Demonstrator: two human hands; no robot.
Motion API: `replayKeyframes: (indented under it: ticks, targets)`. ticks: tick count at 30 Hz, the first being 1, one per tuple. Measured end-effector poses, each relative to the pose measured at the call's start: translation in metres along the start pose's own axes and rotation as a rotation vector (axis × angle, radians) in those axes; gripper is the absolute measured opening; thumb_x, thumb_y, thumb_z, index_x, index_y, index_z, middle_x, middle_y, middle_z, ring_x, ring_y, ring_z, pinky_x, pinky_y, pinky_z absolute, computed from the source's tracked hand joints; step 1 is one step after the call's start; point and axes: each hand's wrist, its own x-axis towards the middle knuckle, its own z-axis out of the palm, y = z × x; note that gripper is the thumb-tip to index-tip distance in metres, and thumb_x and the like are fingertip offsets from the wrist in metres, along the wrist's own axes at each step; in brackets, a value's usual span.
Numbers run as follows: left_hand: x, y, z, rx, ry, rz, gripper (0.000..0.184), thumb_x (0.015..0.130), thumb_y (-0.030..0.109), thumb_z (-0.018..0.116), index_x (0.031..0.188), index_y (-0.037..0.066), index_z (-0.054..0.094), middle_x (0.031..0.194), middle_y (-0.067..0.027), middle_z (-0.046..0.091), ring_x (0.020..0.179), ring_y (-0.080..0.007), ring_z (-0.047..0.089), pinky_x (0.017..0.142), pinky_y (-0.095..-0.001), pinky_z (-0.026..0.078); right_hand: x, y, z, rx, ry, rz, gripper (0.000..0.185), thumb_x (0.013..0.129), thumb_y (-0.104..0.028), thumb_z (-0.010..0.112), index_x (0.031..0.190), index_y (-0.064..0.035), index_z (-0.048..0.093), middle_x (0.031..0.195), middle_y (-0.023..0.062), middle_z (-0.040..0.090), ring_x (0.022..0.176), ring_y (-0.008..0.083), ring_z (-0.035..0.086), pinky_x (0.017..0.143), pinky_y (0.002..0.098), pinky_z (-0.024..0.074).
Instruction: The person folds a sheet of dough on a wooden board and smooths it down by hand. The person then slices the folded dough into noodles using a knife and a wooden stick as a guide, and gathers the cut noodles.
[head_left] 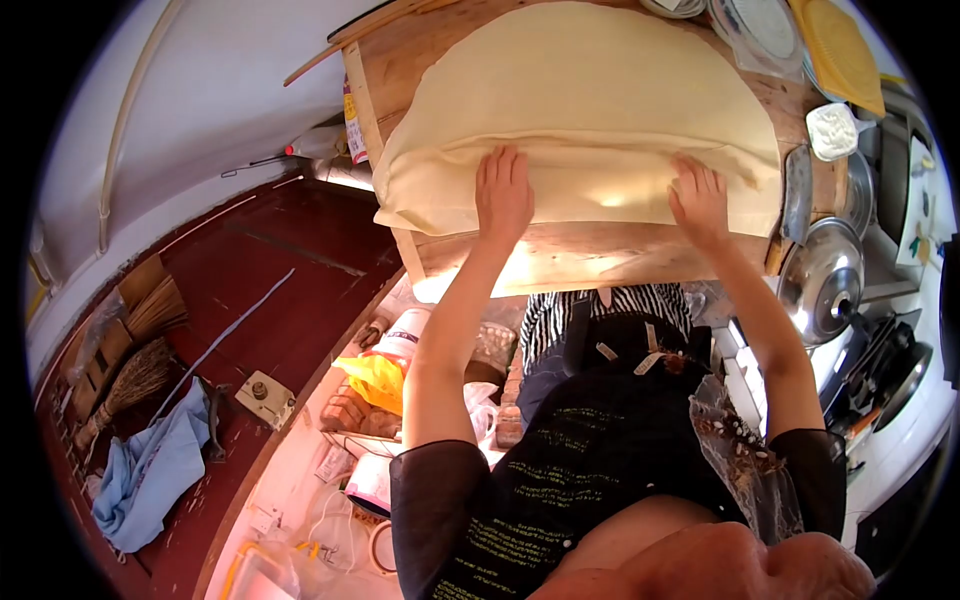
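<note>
1. Black printed shirt nearest, below the wooden board.
2. Dough sheet overhangs the board's left edge; bare strip along the near edge.
3. Left hand, fingers together, and right hand, fingers bent, touch its near fold; whether they pinch, I cannot tell.

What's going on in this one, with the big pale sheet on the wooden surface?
A person has both bare hands on a large, pale dough-like sheet spread over a wooden work surface. The left hand and right hand rest on its near part, fingertips at a wrinkled fold running across it; whether they pinch it is hard to tell. Beyond the fold, the sheet lies mostly smooth, with a rounded far edge. A white container stands to the right.
</note>
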Motion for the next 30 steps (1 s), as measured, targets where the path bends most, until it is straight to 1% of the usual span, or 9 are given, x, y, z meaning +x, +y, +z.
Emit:
replayKeyframes:
  ticks: [4,8,14,18,19,22,26,28,30]
  targets:
    - [-0.02,0.023,0.007,-0.075,-0.073,-0.067,0.044,0.08,0.008,0.061,0.122,0.005,0.051,0.129,-0.0169,0.048,0.122,-0.0376,0.043,0.106,-0.0483,0.032,-0.023,-0.019,0.006,-0.007,-0.047,0.062,0.055,0.081,-0.025,0.065,0.129,-0.0072,0.046,0.128,0.0109,0.051,0.123,0.0267,0.045,0.098,0.0464,0.0339]
    - [-0.009,0.046,0.01,-0.024,-0.019,0.024,0.052,0.084,0.02,0.059,0.131,0.0,0.048,0.136,-0.0211,0.043,0.127,-0.0415,0.038,0.107,-0.0533,0.029,-0.023,-0.04,0.004,-0.063,0.039,0.066,0.055,0.082,-0.031,0.064,0.13,-0.008,0.048,0.125,0.0104,0.052,0.119,0.028,0.046,0.097,0.0498,0.0331]
    - [-0.073,0.057,0.011,-0.081,-0.058,-0.039,0.047,0.08,0.022,0.065,0.12,0.0,0.053,0.116,-0.0171,0.052,0.108,-0.0382,0.048,0.101,-0.0538,0.035,-0.09,-0.036,0.009,0.078,-0.158,0.075,0.052,0.084,-0.031,0.063,0.128,-0.0063,0.049,0.126,0.0156,0.048,0.124,0.0321,0.042,0.106,0.0514,0.0278]
    - [-0.077,0.051,0.027,0.082,-0.096,-0.066,0.059,0.086,0.028,0.062,0.138,0.011,0.041,0.141,-0.0179,0.037,0.129,-0.0419,0.035,0.105,-0.055,0.032,-0.084,-0.049,0.01,0.071,-0.108,0.082,0.051,0.085,-0.028,0.061,0.129,-0.0075,0.049,0.126,0.0139,0.05,0.123,0.0308,0.043,0.107,0.0494,0.0283]
    - [-0.099,0.047,0.037,0.118,-0.244,-0.079,0.063,0.092,0.036,0.053,0.147,0.018,0.029,0.152,-0.0151,0.024,0.139,-0.0411,0.022,0.11,-0.0547,0.026,-0.096,-0.052,0.017,0.066,-0.133,-0.011,0.049,0.086,-0.025,0.059,0.13,-0.0082,0.048,0.127,0.0124,0.05,0.123,0.0293,0.044,0.108,0.0486,0.0286]
    - [-0.14,0.047,0.038,0.077,-0.362,-0.099,0.063,0.095,0.043,0.043,0.15,0.018,0.024,0.156,-0.0121,0.018,0.143,-0.0361,0.016,0.114,-0.0529,0.016,-0.126,-0.058,0.024,0.113,-0.182,-0.093,0.042,0.087,-0.014,0.055,0.129,-0.0096,0.05,0.128,0.008,0.051,0.123,0.025,0.045,0.106,0.0461,0.0311]
    - [-0.146,0.048,0.028,-0.07,-0.254,-0.188,0.061,0.093,0.036,0.051,0.146,0.011,0.032,0.152,-0.014,0.028,0.141,-0.0358,0.022,0.115,-0.0502,0.016,-0.133,-0.053,0.03,0.221,-0.222,-0.037,0.037,0.086,-0.006,0.051,0.123,-0.0043,0.053,0.118,0.0117,0.054,0.114,0.0286,0.049,0.099,0.0451,0.0362]
    - [-0.133,0.036,0.022,-0.145,0.015,-0.299,0.046,0.092,0.026,0.055,0.131,0.004,0.047,0.133,-0.0204,0.047,0.13,-0.0384,0.037,0.109,-0.0496,0.028,-0.117,-0.051,0.01,0.253,-0.245,-0.036,0.034,0.086,-0.005,0.051,0.12,-0.0015,0.054,0.112,0.0141,0.055,0.109,0.0319,0.049,0.096,0.044,0.0379]
    - [-0.098,0.018,0.018,-0.264,0.228,-0.485,0.04,0.09,0.021,0.056,0.123,-0.001,0.05,0.122,-0.0236,0.051,0.118,-0.0391,0.046,0.101,-0.048,0.035,-0.112,-0.029,-0.01,0.223,-0.242,0.002,0.033,0.085,-0.004,0.052,0.118,-0.0019,0.054,0.112,0.0155,0.054,0.107,0.0337,0.049,0.095,0.0433,0.0382]
